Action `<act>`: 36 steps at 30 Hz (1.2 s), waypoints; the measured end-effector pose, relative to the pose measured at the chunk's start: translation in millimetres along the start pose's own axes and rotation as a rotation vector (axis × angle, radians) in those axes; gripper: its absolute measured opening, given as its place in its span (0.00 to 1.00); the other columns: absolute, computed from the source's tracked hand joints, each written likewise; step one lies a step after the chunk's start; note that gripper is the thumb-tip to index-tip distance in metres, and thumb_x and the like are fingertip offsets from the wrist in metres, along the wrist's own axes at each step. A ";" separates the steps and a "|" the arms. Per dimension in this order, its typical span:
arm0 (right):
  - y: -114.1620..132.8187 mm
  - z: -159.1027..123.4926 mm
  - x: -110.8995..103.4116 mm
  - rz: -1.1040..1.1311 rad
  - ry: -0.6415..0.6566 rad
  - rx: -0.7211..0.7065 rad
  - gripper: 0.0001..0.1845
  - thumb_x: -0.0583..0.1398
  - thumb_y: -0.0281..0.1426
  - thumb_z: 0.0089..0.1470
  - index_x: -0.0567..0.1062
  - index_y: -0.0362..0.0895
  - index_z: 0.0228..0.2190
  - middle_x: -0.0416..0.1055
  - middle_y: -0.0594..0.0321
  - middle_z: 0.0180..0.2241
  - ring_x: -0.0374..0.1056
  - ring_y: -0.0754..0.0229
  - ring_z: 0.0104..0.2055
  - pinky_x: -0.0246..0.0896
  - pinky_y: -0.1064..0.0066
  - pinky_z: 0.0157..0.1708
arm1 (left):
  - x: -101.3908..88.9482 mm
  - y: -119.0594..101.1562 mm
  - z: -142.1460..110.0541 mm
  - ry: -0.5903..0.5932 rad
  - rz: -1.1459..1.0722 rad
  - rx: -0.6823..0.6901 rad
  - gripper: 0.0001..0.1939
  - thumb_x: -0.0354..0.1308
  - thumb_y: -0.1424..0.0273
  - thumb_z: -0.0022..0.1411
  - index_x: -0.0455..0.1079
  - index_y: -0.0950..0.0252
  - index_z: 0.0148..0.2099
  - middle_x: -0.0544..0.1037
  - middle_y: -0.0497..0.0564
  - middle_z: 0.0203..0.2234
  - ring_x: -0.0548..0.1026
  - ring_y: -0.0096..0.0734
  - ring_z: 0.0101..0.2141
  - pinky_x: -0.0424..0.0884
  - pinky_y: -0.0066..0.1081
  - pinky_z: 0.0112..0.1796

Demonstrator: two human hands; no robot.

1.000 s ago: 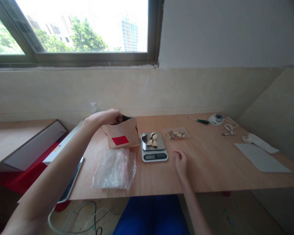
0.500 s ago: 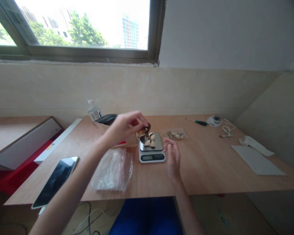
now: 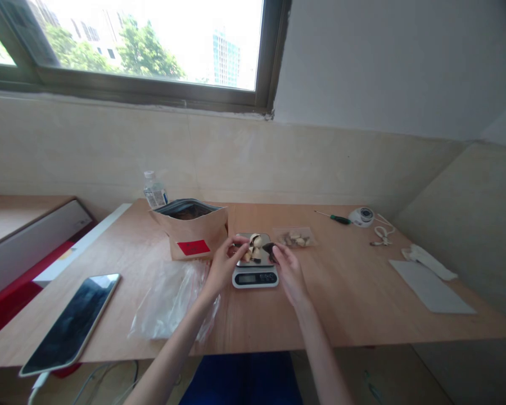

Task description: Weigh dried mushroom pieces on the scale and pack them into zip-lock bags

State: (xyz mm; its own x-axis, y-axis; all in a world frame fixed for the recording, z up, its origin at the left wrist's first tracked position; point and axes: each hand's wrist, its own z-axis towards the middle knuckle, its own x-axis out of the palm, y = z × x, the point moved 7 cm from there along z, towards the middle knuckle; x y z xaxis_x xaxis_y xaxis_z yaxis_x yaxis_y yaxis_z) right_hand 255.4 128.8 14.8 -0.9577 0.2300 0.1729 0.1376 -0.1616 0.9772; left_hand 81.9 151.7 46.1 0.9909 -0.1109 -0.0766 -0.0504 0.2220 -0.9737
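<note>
- Just below and right of the middle of the frame, the right hand (image 3: pixel 289 273) has its grip closed on a dark piece (image 3: pixel 270 251), pinched between thumb and fingertips at the right edge of the scale.
- The left hand (image 3: pixel 224 263) is at the scale's left edge, fingertips beside the pale pieces (image 3: pixel 256 242); whether its grip is closed on one of them I cannot tell.
- The pale pieces, some dark-edged, lie in a small heap on the plate of the white scale (image 3: pixel 256 279), in the lower middle of the frame; the figures on its display are too small to read.
- Left of the scale, a brown pouch (image 3: pixel 202 229) with a red label (image 3: pixel 194 247) stands upright, its mouth open and dark contents showing inside.
- In front of the pouch, clear plastic bags (image 3: pixel 164 298) lie flat, partly behind the left forearm.
- Right of the scale, near it, a small clear packet (image 3: pixel 295 237) of similar pieces lies on the bench (image 3: pixel 346 298).
- At the lower left of the frame, a dark-screened tablet (image 3: pixel 71 323) lies at the bench's front edge, a white cable plugged into it.
- Behind the pouch stands a clear bottle (image 3: pixel 154 190).
- Toward the right of the frame, a green-handled screwdriver (image 3: pixel 339 219) points leftward beside a white dome camera (image 3: pixel 361 217); nearer lies a pale sheet (image 3: pixel 430 287).
</note>
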 end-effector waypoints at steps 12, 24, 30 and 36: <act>-9.2 8.3 -7.2 -0.576 -0.043 -0.454 0.13 0.52 0.37 0.57 0.72 0.45 0.40 0.70 0.55 0.43 0.64 0.54 0.48 0.58 0.59 0.50 | -7.8 37.8 -10.0 -0.112 0.375 0.051 0.11 0.51 0.74 0.58 0.67 0.61 0.44 0.73 0.54 0.42 0.74 0.35 0.43 0.69 0.36 0.46; -35.4 -28.0 -53.5 -0.610 -0.230 -0.340 0.12 0.51 0.33 0.56 0.72 0.45 0.38 0.66 0.54 0.40 0.62 0.53 0.44 0.60 0.60 0.43 | 10.8 27.0 -8.8 -0.021 0.659 0.166 0.08 0.52 0.73 0.60 0.66 0.63 0.43 0.73 0.56 0.41 0.69 0.44 0.44 0.64 0.45 0.47; -36.3 -31.1 -63.1 -0.576 -0.314 -0.305 0.13 0.51 0.34 0.55 0.71 0.43 0.37 0.67 0.54 0.38 0.63 0.54 0.40 0.61 0.61 0.40 | -3.5 -74.9 -37.3 -0.161 0.728 0.541 0.08 0.48 0.72 0.64 0.65 0.62 0.45 0.73 0.52 0.37 0.71 0.33 0.39 0.67 0.32 0.41; -31.3 -32.1 -61.3 -0.533 -0.308 -0.314 0.13 0.51 0.36 0.55 0.71 0.43 0.36 0.68 0.54 0.39 0.63 0.53 0.43 0.60 0.60 0.43 | -79.9 -140.1 8.3 -0.381 1.147 0.271 0.11 0.46 0.70 0.62 0.69 0.66 0.34 0.74 0.56 0.31 0.71 0.41 0.37 0.65 0.36 0.41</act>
State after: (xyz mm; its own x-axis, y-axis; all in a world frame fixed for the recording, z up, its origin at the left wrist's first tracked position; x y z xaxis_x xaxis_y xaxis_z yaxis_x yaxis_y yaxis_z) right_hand 301.7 89.0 -30.4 -0.7523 0.6101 -0.2487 -0.4562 -0.2100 0.8647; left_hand 10.8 137.5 190.3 0.3666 0.5583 -0.7443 -0.9302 0.2027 -0.3061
